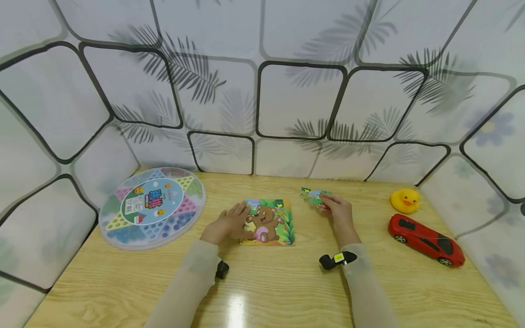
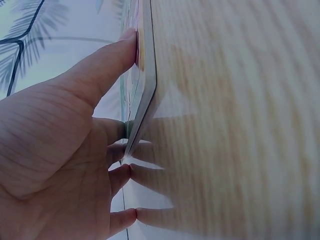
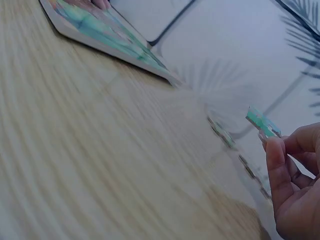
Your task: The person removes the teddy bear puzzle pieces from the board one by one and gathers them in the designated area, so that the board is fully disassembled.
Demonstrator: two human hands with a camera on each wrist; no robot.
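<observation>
A square jigsaw puzzle (image 1: 268, 224) with a brown bear picture lies flat on the wooden table, a little left of centre. My left hand (image 1: 229, 224) rests at its left edge; the left wrist view shows the thumb (image 2: 120, 55) on the puzzle and the fingertips (image 2: 120, 175) down around its edge and on the table. Thumb and index finger of my right hand (image 1: 339, 213) pinch a small green and blue puzzle piece (image 3: 264, 122), lifted above the table. More loose puzzle pieces (image 3: 222, 132) lie just beyond it, partly overlapped by it in the head view.
On the left lies a round Chinese checkers set (image 1: 152, 208) in a clear case. To the right, a yellow rubber duck (image 1: 405, 201) sits behind a red toy car (image 1: 426, 240). A wall (image 1: 229, 91) with leaf patterns borders the table's back and sides.
</observation>
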